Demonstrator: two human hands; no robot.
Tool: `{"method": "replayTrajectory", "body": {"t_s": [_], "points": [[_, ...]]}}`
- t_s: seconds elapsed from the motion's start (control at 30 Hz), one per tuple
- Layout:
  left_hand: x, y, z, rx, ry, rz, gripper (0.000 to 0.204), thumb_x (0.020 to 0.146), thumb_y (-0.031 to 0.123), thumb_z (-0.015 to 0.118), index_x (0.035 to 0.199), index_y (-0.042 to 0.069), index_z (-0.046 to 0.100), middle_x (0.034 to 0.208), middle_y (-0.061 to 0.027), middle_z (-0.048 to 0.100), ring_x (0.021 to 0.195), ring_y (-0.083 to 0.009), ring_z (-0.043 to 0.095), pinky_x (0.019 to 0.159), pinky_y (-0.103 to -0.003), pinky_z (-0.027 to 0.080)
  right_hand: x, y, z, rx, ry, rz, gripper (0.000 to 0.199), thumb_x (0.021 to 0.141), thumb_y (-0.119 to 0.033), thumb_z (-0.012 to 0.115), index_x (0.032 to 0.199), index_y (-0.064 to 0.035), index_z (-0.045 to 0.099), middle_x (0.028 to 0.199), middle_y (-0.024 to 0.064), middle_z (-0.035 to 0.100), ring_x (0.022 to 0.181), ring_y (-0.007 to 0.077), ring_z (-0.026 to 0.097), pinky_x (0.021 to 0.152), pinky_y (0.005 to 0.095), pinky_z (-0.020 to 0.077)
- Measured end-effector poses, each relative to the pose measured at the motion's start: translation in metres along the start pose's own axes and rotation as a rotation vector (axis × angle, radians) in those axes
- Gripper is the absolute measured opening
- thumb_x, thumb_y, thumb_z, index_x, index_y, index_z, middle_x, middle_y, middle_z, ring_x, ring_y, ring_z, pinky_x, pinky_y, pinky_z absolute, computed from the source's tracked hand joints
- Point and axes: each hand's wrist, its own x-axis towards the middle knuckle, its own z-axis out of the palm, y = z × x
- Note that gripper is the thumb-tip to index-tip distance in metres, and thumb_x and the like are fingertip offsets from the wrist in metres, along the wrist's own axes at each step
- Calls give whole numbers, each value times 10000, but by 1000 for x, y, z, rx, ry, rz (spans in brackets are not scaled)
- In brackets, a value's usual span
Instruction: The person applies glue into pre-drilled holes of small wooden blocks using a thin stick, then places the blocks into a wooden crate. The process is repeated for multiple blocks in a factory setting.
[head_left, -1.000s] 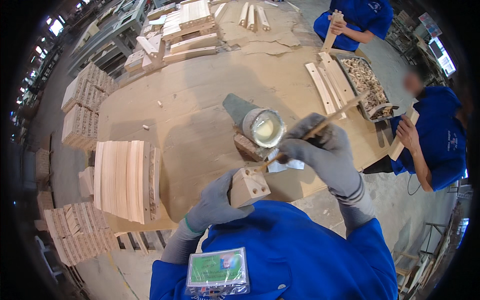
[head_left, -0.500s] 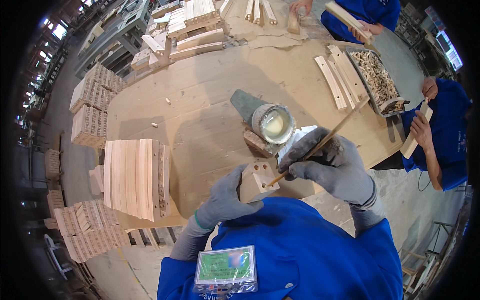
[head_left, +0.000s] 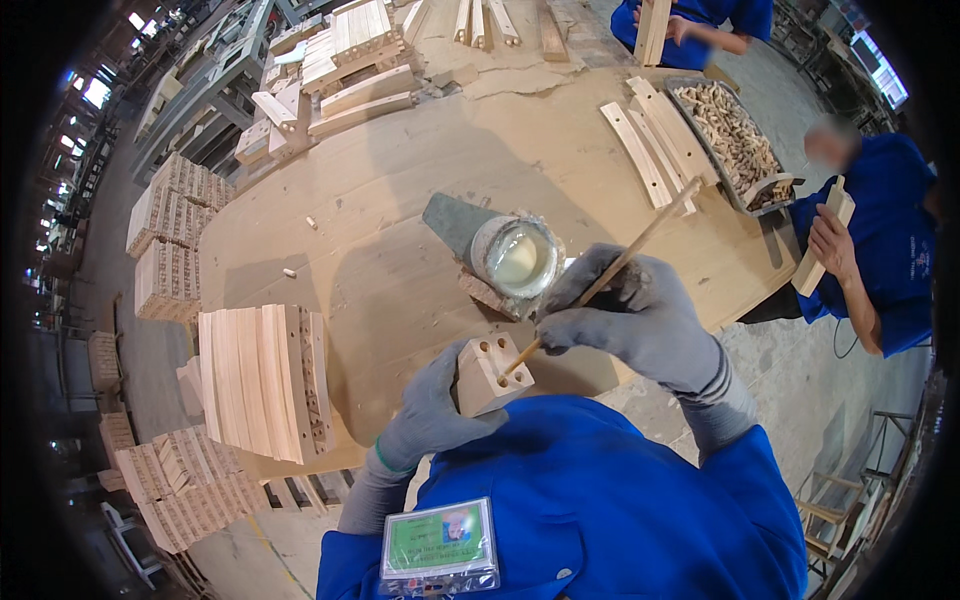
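Note:
My gloved left hand (head_left: 425,412) is closed around a pair of pale wooden bars (head_left: 484,393), held side by side with their drilled ends facing up. Several round holes show in those ends. In my gloved right hand (head_left: 640,325) a thin wooden stick (head_left: 645,240) is pinched between thumb and fingers. Its lower tip sits at one of the near holes in the bars. Just beyond my hands stands a crusted glue pot (head_left: 521,258) with pale liquid inside. It rests against a wooden block (head_left: 487,293), beside a flat grey-green piece (head_left: 452,222).
A stack of curved wooden slats (head_left: 250,380) stands on the table's left. Two loose dowels (head_left: 290,272) lie beyond it. At the right are drilled slats (head_left: 637,155) and a tray of dowels (head_left: 735,190). Co-workers in blue (head_left: 885,220) hold wooden pieces at the right and far side.
The view has shifted, and the stick's tip appears to have moved to a neighbouring hole. Both my hands keep their holds. The far co-worker has turned the held wood more upright.

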Motion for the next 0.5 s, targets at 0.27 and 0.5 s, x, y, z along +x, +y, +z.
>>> {"method": "replayTrajectory", "body": {"t_s": [0.27,0.5], "points": [[1,-12,-3,-231,68,-100,766,609,232,806,1263,21,469,1090,-123,620,980,-203,618,857,-334,489,22,69,-31,241,289,-268,154,813,50,641,953,80,585,818,138,652,625,159,634,551,272,509],[2,-17,-7,-312,125,-151,740,612,178,794,1258,21,470,1095,-98,607,979,-157,592,865,-313,477,32,131,-20,46,287,-283,167,811,-40,697,960,12,644,909,86,684,777,134,645,686,243,516]]}}
